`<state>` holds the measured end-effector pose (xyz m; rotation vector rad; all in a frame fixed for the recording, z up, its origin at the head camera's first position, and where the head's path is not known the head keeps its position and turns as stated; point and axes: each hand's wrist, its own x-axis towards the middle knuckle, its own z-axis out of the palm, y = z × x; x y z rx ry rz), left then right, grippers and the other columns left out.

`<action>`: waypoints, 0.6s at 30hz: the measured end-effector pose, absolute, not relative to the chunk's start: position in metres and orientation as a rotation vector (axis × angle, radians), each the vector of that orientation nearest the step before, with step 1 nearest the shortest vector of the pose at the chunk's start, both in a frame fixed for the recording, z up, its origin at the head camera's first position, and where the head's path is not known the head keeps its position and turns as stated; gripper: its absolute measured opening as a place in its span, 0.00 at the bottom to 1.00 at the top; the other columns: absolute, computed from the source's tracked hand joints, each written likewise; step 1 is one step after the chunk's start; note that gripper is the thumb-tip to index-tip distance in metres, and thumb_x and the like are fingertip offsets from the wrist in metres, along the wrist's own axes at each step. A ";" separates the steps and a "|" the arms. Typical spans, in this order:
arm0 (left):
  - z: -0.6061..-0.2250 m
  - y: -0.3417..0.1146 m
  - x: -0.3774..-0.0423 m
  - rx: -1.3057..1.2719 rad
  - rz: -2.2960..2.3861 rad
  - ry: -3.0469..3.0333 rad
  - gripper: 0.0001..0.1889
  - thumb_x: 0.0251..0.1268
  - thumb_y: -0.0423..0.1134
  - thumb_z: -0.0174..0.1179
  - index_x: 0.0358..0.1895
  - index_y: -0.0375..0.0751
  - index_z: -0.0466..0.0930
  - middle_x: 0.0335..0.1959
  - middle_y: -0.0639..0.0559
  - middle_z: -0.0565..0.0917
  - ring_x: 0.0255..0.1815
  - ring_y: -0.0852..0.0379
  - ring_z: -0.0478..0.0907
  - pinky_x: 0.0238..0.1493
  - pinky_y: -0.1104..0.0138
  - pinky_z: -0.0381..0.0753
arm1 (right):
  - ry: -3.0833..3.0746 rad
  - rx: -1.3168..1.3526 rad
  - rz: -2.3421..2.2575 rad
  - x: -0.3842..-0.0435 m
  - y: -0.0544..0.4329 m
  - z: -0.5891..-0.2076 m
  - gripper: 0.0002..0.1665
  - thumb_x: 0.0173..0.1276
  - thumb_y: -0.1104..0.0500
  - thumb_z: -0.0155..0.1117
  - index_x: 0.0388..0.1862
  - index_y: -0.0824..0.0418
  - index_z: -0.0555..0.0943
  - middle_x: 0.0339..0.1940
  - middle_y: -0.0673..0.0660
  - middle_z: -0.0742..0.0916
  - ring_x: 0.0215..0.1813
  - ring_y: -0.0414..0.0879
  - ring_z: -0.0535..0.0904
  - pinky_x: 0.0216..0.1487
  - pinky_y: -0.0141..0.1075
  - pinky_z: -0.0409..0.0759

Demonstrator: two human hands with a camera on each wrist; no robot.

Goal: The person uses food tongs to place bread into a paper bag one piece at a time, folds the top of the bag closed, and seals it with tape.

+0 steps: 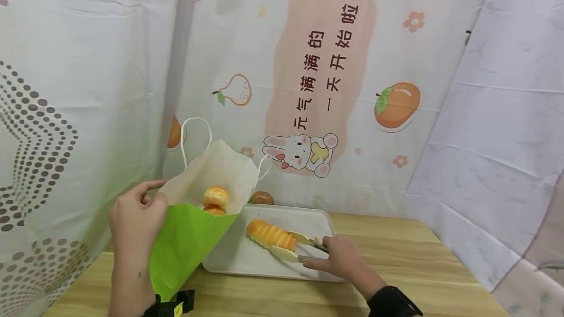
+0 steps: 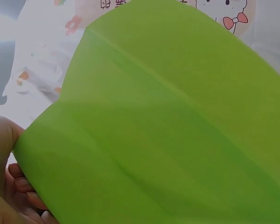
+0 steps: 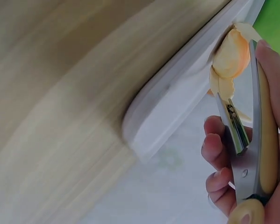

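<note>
My left hand pinches the rim of a green paper bag with white handles, holding its mouth wide. Inside the bag lie bread rolls, golden on top. In the left wrist view the green side of the bag fills most of the picture, with thumb and fingers at its edge. My right hand grips a pair of food tongs with cream-coloured tips. Those tips lie on either side of a long, ridged bread loaf on a white tray.
The tray stands on a wood-grain table, with the bag overlapping its left end in the head view. A printed curtain hangs behind, and further cloth panels enclose both sides.
</note>
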<state>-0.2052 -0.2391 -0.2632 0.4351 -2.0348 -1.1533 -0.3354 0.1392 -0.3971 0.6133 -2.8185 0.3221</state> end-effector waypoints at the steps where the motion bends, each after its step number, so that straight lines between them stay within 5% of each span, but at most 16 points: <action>1: -0.263 -0.240 -0.205 0.434 -1.149 -2.037 0.24 0.58 0.31 0.47 0.53 0.43 0.88 0.12 0.53 0.62 0.11 0.57 0.54 0.14 0.67 0.53 | -2.813 0.610 0.313 -0.335 0.141 -0.397 0.37 0.49 0.24 0.72 0.21 0.55 0.73 0.17 0.44 0.61 0.21 0.39 0.58 0.22 0.34 0.53; 9: -0.263 -0.242 -0.205 0.438 -1.114 -2.036 0.23 0.60 0.31 0.48 0.52 0.43 0.89 0.12 0.53 0.61 0.12 0.58 0.53 0.15 0.67 0.53 | -2.839 0.567 0.268 -0.339 0.127 -0.402 0.40 0.45 0.17 0.67 0.21 0.52 0.71 0.16 0.45 0.65 0.20 0.40 0.61 0.21 0.35 0.55; 18: -0.263 -0.239 -0.206 0.451 -1.145 -2.025 0.23 0.59 0.31 0.48 0.53 0.44 0.88 0.12 0.53 0.61 0.12 0.58 0.53 0.15 0.67 0.54 | -2.874 0.518 0.423 -0.353 0.110 -0.413 0.39 0.48 0.21 0.70 0.24 0.55 0.75 0.18 0.46 0.67 0.21 0.41 0.62 0.23 0.35 0.54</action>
